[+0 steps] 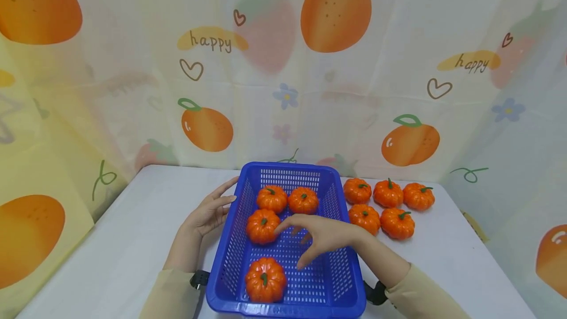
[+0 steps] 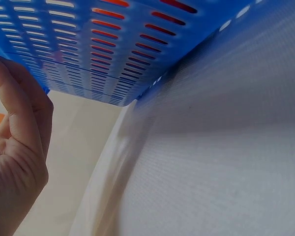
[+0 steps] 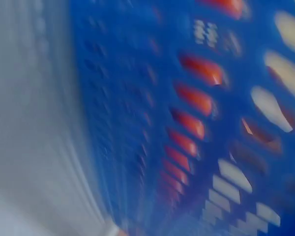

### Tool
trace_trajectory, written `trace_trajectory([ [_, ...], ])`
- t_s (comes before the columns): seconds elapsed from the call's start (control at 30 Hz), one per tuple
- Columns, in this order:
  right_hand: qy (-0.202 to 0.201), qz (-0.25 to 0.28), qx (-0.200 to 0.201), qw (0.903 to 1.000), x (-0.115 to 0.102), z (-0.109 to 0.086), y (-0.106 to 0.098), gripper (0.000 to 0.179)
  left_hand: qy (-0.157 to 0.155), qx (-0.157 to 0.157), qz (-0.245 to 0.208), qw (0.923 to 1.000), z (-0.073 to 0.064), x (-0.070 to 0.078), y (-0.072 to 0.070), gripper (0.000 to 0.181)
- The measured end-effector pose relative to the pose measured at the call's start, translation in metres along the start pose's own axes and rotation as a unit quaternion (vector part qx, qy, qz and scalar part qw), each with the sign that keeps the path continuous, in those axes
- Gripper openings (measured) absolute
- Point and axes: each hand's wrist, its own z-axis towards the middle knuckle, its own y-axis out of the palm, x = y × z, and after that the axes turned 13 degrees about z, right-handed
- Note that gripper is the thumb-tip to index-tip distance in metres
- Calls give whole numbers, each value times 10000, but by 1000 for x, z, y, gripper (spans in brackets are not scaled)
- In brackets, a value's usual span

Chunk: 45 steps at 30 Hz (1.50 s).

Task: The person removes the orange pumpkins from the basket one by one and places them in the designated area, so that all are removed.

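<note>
A blue plastic basket (image 1: 285,307) with slotted walls stands on the table, holding several small orange pumpkins with green stems. My right hand (image 1: 330,234) reaches over its right wall, fingers spread and bent, thumb apart, with nothing between them. Its fingertips are beside a pumpkin (image 1: 261,227) at the basket's left; whether they touch it I cannot tell. Nearest me in the basket lies another pumpkin (image 1: 266,279). My left hand (image 1: 211,214) rests its loosely extended fingers against the basket's left rim, also seen in the left wrist view by the blue wall (image 2: 88,54).
Several more pumpkins (image 1: 388,194) sit in two rows on the white table (image 1: 447,255), right of the basket. A fruit-printed curtain (image 1: 274,112) hangs behind the table. The right wrist view is blurred and filled mostly by the slotted basket wall (image 3: 137,98).
</note>
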Motion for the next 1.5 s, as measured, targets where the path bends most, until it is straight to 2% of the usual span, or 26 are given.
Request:
trace_trajectory([
  [0.23,43,-479,-371,9982,3,18,25,74,-16,120,87,9999,1,-4,-1,64],
  [0.53,125,-1225,-380,9917,6,26,31,78,4,58,16,10000,1,-1,-1,63],
  [0.77,271,-870,-774,9928,8,29,31,78,-1,69,40,10000,2,-1,-1,65],
  [0.97,158,-696,-996,9925,7,28,32,74,17,7,-65,10000,2,-2,-1,65],
  [1.1,115,-744,-935,9928,8,27,32,73,29,32,-58,10000,2,-3,-2,65],
  [1.37,217,-1537,-555,9863,8,26,30,71,74,27,-39,10000,2,-3,0,64],
  [1.5,288,-1466,-511,9874,9,26,31,67,64,27,-79,9999,2,-2,0,64],
])
